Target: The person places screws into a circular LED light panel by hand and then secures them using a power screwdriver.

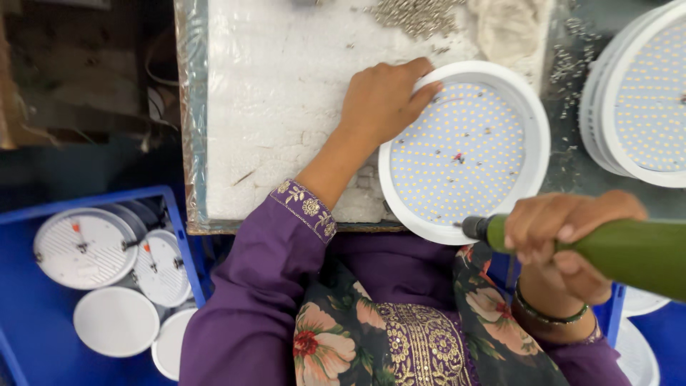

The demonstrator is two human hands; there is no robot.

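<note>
A round white light fixture (532, 125) with a disc of many small yellow diodes lies at the near edge of the white padded work surface (279, 93). My left hand (382, 100) rests on its upper left rim, fingers curled over the edge. My right hand (564, 243) grips a green electric screwdriver (622, 254) lying sideways, its dark tip (473, 227) pointing left at the fixture's lower rim. Both sleeves are purple.
A stack of similar white diode fixtures (643, 93) stands at the right. Small metal screws (418, 16) lie heaped at the top and scattered near the stack. A blue crate (21, 307) at lower left holds round white covers (114, 322).
</note>
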